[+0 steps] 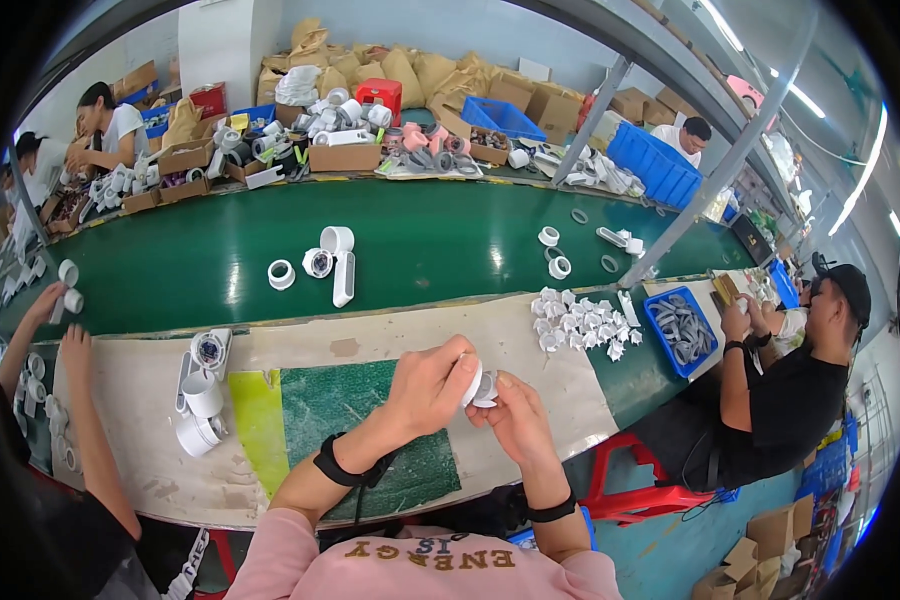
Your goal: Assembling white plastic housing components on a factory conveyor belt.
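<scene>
Above the front edge of the bench, my left hand (428,390) is closed on a white round plastic part (473,384). Close against it, my right hand (518,412) pinches a small grey-and-white plastic piece (486,390). The two pieces meet or nearly meet; my fingers hide the join. Below and left of my hands lies a dark green mat (335,410), with a lime-green sheet (255,425) beside it. Further left, white cylindrical housings (203,394) stand with a round part with a dark patterned face (209,349).
Several small white pronged parts (580,322) lie right of my hands, near a blue bin (682,330) of grey rings. A green conveyor belt (420,235) beyond carries scattered white parts (337,265). Co-workers sit at both sides; one hand (76,355) reaches in at left.
</scene>
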